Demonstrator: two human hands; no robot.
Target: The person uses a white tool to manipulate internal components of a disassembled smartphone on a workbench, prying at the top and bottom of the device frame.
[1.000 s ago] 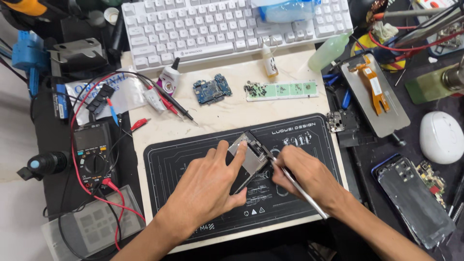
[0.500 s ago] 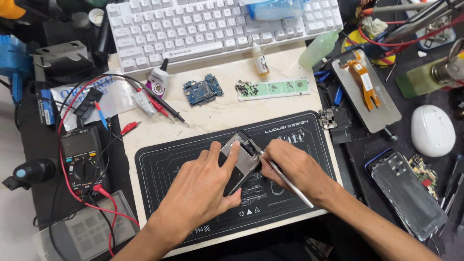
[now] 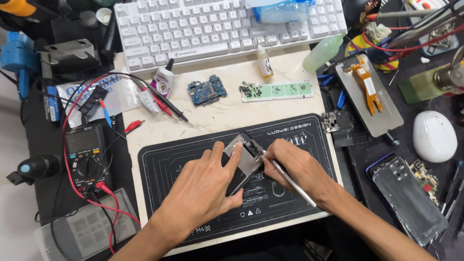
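Bare left hand (image 3: 205,191), bare right hand (image 3: 295,166), sleeveless forearms.

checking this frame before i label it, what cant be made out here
Head view, the only one:
- Tool tip: the right hand holds a thin metal tool, but its fingers hide where the tip meets the phone.
- Phone's lower half: covered by the left hand.
- Screws on the green strip: too small to count.
- Blue bag on the keyboard: cut off by the top edge.
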